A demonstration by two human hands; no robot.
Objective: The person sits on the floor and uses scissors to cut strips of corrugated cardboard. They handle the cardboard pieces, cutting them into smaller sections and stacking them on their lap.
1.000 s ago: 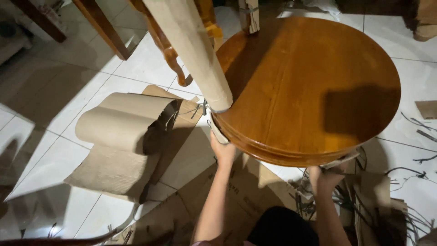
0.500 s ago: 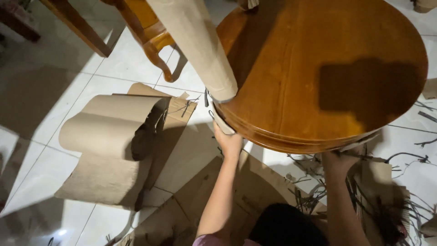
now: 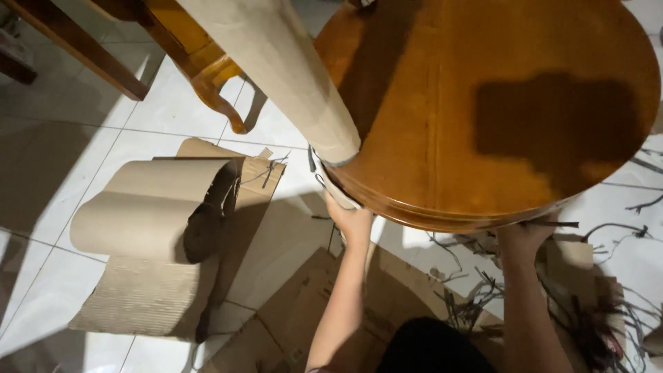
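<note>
Round glossy brown wooden table (image 3: 497,103) filling upper right of frame, seen from above, dark shadow patch on its top at right. Left hand (image 3: 351,220) at centre frame, pressed up against table's lower-left rim, fingers curled on a pale strip of wrapping (image 3: 331,183) lying along the edge; gripping it, thumb side hidden. Right hand (image 3: 528,238) lower right of centre, reaching under table's bottom rim, fingers out of sight beneath the edge; can't tell if closed or flat. Both forearms running up from bottom of frame.

Long tan cardboard tube (image 3: 276,62) slanting from top centre down to table's left rim, its end just above left hand. Orange-brown carved wooden chair leg (image 3: 214,86) w/ curled foot at upper left, just beside tube. Roll of brown corrugated cardboard (image 3: 148,207) partly unrolled at left of frame on white tiled floor (image 3: 62,138), flat brown cardboard sheets (image 3: 290,276) under & beside it, reaching bottom centre. Tangle of dark thin strips & scraps (image 3: 608,304) on floor at lower right, near right forearm.
</note>
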